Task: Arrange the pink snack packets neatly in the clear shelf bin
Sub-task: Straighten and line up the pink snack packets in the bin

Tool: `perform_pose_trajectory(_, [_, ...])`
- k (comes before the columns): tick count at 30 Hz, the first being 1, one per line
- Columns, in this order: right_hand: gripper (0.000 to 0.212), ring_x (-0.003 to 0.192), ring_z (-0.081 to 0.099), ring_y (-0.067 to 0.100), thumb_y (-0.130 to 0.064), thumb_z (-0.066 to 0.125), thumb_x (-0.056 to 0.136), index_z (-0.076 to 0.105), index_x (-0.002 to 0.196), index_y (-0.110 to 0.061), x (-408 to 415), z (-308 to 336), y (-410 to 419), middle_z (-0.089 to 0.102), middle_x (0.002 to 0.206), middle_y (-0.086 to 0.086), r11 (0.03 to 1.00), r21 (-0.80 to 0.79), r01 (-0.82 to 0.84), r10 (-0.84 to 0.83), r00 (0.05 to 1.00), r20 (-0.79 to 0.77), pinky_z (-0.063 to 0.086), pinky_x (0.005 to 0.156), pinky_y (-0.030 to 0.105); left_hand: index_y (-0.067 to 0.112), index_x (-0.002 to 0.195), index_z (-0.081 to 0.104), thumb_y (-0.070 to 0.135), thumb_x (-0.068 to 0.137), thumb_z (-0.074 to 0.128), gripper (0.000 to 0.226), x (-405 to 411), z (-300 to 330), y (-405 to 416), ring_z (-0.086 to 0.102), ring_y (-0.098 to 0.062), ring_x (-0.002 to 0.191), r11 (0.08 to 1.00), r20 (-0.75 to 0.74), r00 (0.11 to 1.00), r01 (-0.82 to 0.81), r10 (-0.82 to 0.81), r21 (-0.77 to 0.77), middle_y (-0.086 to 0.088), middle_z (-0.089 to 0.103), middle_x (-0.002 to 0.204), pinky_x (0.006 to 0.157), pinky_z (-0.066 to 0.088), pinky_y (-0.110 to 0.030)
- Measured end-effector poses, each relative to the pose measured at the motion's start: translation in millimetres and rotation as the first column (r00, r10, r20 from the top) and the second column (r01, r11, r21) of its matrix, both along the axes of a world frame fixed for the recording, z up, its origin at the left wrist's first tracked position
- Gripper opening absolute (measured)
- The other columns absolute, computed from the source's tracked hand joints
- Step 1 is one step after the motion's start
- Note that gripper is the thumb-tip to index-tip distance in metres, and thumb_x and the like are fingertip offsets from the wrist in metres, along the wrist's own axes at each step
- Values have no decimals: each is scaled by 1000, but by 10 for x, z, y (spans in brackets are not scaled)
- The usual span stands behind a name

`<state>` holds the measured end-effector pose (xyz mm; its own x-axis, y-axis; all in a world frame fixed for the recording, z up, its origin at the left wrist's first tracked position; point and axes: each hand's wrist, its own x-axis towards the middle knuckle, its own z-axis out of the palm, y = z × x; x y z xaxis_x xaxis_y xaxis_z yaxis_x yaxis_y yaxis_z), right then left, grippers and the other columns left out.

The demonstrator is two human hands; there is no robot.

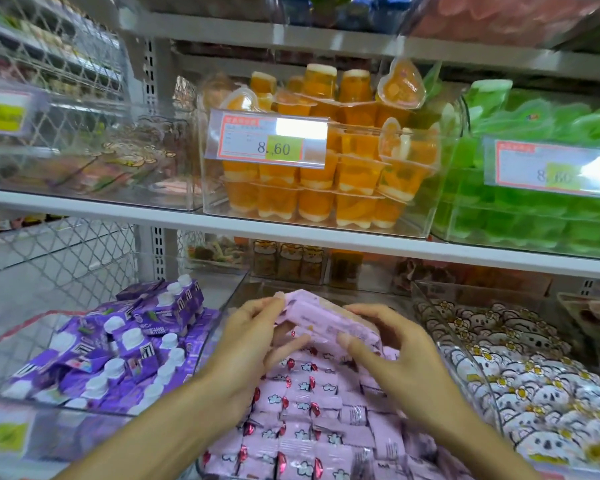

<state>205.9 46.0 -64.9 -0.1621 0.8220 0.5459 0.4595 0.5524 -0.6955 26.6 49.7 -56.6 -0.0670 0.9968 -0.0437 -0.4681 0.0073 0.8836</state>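
Several pink snack packets (302, 407) with small cloud prints lie in rows inside the clear shelf bin (430, 320) on the lower shelf. A stack of pink packets (321, 318) is lifted above the rows at the bin's back. My left hand (253, 341) grips its left end, thumb underneath and fingers over the top. Gripping the right end is my right hand (388, 344), with its thumb pressed on the near side. Both forearms reach in from the bottom of the view and hide part of the rows.
A clear bin of purple drink pouches (118, 344) stands to the left, a bin of koala-print packets (520, 368) to the right. The white shelf board (326, 233) overhead carries bins of orange jelly cups (326, 168) and green jellies (541, 202) with price tags.
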Motion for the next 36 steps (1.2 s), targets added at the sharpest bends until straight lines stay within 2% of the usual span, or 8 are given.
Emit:
perform_pose_trajectory(5, [28, 56, 59, 6, -43, 59, 78, 75, 93, -25, 43, 62, -8, 72, 76, 4, 917, -375, -135, 16, 952, -305, 45, 53, 13, 29, 121, 54, 36, 79, 66, 44, -74, 3, 9, 66, -5, 97, 981, -278, 956, 133, -90, 142, 6, 62, 119, 71, 56, -21])
perform_pose_trajectory(11, [54, 50, 55, 17, -54, 51, 81, 73, 88, -5, -7, 51, 34, 70, 76, 17, 750, -604, -271, -68, 876, -478, 48, 55, 27, 24, 116, 62, 21, 87, 64, 30, -24, -22, -9, 70, -14, 96, 975, -359, 928, 162, -98, 153, -3, 70, 108, 76, 57, -25])
perform_pose_trajectory(17, [62, 66, 61, 28, -55, 41, 87, 70, 93, -1, -11, 87, 19, 70, 85, 21, 699, -519, -491, -133, 624, -770, 53, 49, 25, 7, 110, 63, 18, 89, 61, 24, 50, -22, -42, 72, -12, 82, 994, -193, 981, 13, 8, 108, -4, 74, 88, 61, 55, -15])
perform_pose_trajectory(22, [36, 77, 71, 16, -28, 66, 77, 66, 105, -6, -53, 92, 8, 75, 87, 8, 822, -413, -393, -69, 650, -757, 57, 64, 19, 13, 109, 61, 25, 85, 65, 27, 92, -93, -12, 70, -10, 89, 991, -320, 946, 83, -44, 108, -1, 73, 98, 67, 55, -17])
perform_pose_trajectory(25, [23, 88, 71, 16, -15, 65, 85, 64, 107, -8, -12, 40, 60, 74, 96, 9, 876, -430, -219, -184, 672, -717, 57, 71, 19, 21, 114, 58, 20, 85, 68, 31, 8, -65, 178, 63, -7, 103, 959, -670, 736, 250, -97, 136, 4, 65, 118, 89, 50, -21])
perform_pose_trajectory(28, [18, 91, 67, 21, -12, 63, 89, 61, 107, -9, 59, 0, 213, 71, 100, 12, 869, -495, -16, -350, 687, -637, 53, 90, 35, 20, 130, 50, 2, 89, 58, 45, -78, -24, 510, 52, -9, 118, 947, -915, 403, 293, -1, 128, 2, 53, 133, 100, 44, -24])
perform_pose_trajectory(32, [37, 105, 60, 29, -10, 65, 87, 50, 120, -7, 36, 9, 443, 62, 113, 13, 831, -541, 130, -466, 694, -549, 45, 99, 43, 25, 136, 45, 7, 95, 45, 45, 3, -32, 862, 52, -21, 122, 943, -997, 46, 324, 57, 69, 0, 49, 139, 98, 44, -29])
perform_pose_trajectory(36, [42, 104, 60, 32, -15, 69, 83, 49, 118, -3, -6, 40, 617, 61, 112, 15, 804, -568, 176, -500, 716, -487, 49, 91, 42, 25, 128, 54, 20, 98, 38, 34, 124, -20, 1094, 54, -23, 112, 939, -979, -179, 342, 99, 33, -4, 56, 129, 95, 43, -31])
